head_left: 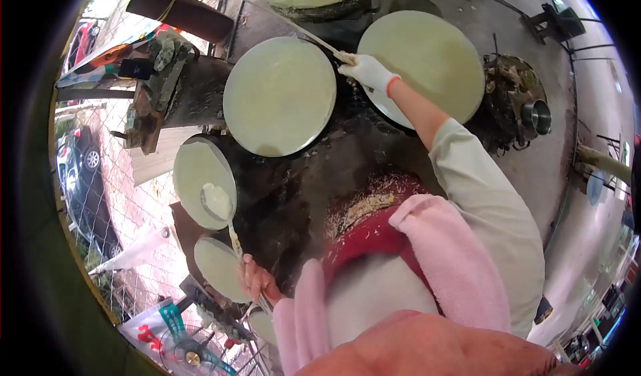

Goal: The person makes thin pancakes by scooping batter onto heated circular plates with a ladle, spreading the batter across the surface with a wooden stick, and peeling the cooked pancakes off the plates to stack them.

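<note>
White glove is worn on the outstretched right hand [369, 73]; a long stick [294, 26] is gripped in closed fingers. Ladle [217, 201] held by its handle in the curled, bare left hand [257, 279], bowl over the oval-looking pan [195, 169]. Large right-side pan [427, 59] partly covered by glove and forearm. Pink towel [454, 249] draped over the front.

right hand [369, 72]: gloved, closed | right arm [467, 156]: stretched forward | left hand [259, 280]: bare, curled closed (held closer in)
</note>
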The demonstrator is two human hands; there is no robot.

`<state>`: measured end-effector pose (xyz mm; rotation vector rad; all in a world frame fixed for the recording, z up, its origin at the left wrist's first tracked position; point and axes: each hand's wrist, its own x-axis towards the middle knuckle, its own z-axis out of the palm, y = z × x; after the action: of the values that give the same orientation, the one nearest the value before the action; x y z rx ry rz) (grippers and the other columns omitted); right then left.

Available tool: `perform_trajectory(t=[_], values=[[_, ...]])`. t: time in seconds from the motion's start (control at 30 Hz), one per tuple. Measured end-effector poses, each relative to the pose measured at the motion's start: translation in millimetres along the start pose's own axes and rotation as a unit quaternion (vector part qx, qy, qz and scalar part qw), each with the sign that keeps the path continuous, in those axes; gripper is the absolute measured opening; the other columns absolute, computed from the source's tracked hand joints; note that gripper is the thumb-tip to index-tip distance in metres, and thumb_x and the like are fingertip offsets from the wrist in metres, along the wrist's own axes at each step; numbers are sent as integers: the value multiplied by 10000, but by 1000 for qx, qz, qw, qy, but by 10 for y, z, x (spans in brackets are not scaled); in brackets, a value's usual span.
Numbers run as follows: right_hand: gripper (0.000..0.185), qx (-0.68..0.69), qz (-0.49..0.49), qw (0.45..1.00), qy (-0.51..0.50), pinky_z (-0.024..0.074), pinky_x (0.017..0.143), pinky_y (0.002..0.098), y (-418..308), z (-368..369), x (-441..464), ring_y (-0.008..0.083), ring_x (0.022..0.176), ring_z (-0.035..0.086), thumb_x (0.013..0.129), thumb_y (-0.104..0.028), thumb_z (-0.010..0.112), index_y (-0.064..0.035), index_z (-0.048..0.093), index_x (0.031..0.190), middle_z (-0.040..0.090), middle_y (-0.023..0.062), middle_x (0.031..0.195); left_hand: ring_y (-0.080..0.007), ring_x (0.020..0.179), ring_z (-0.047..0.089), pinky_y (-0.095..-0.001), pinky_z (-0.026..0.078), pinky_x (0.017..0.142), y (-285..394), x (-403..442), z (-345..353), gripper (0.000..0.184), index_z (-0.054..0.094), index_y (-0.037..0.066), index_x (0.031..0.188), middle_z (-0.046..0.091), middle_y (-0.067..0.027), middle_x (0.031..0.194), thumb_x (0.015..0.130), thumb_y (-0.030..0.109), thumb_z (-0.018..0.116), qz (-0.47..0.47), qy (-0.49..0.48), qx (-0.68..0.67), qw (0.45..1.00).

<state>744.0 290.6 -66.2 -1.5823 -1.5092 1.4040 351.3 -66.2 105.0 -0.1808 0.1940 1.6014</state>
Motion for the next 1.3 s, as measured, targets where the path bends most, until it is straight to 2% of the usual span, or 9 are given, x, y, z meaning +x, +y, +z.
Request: perform_trajectory(t=[0.23,0.4,0.6,0.7,0.73,0.83,1.0,1.17,1.3], values=[[472,-153,-26,986,-62,502,861,385,-331,-207,1109,321,976,673,838,-338,658,-142,640,1267,706,184,1050,-106,391,401,-214,367,339,-328,-212,239,321,370,-192,1106,412,-120,692,1046,123,351,109,77,39,990],[465,-203,-45,972,-113,507,843,392,-338,-43,1779,334,948,676,835,-393,656,-120,666,1212,711,189,1012,-77,369,376,-202,293,332,-377,-404,170,323,349,-127,1180,471,-41,716,1064,174,344,114,106,169,973],[593,-187,-63,972,-128,502,859,417,-60,339,2187,375,981,666,837,-475,634,-91,609,1289,692,229,1066,-83,310,389,-215,275,330,-388,-388,153,371,352,-119,1168,442,-27,640,1081,237,293,77,67,97,990],[602,-250,-84,957,-119,516,731,389,104,411,2288,285,810,673,909,-463,606,-102,532,1385,706,160,1006,-81,311,402,-212,280,309,-305,-348,75,383,350,-125,1156,434,-29,634,1084,241,264,76,52,90,992],[660,-317,-61,937,-136,481,931,386,113,413,2303,341,1123,628,923,-497,567,-72,487,1422,630,199,1274,-82,309,399,-212,282,303,-236,-355,21,383,349,-129,1153,432,-31,637,1084,237,258,73,49,89,992],[586,-263,-85,960,-45,493,919,409,249,490,2016,375,1075,635,926,-458,553,-105,509,1391,652,217,1197,-87,305,389,-216,291,297,-52,-304,-1,363,351,-139,1139,417,-38,639,1081,207,257,61,59,94,992],[770,-248,-32,968,-6,296,1158,332,457,595,1533,321,1433,325,953,-454,517,34,288,1502,306,213,1557,-110,309,385,-226,314,293,428,-171,-140,350,348,-163,1139,400,-63,646,1078,172,269,7,11,46,999],[727,-165,12,979,118,415,1059,397,606,981,485,380,1305,487,953,-431,527,37,326,1472,475,298,1405,-126,324,383,-228,323,290,1027,-75,-203,346,345,-182,1145,402,-88,665,1076,150,278,-55,-26,52,997],[645,-103,45,976,184,485,919,459,567,1781,-497,447,1140,574,958,-410,538,26,389,1410,602,291,1215,-102,322,336,-215,289,284,1441,-176,-170,336,397,-136,1147,402,-55,659,1081,182,311,-33,78,145,986]])
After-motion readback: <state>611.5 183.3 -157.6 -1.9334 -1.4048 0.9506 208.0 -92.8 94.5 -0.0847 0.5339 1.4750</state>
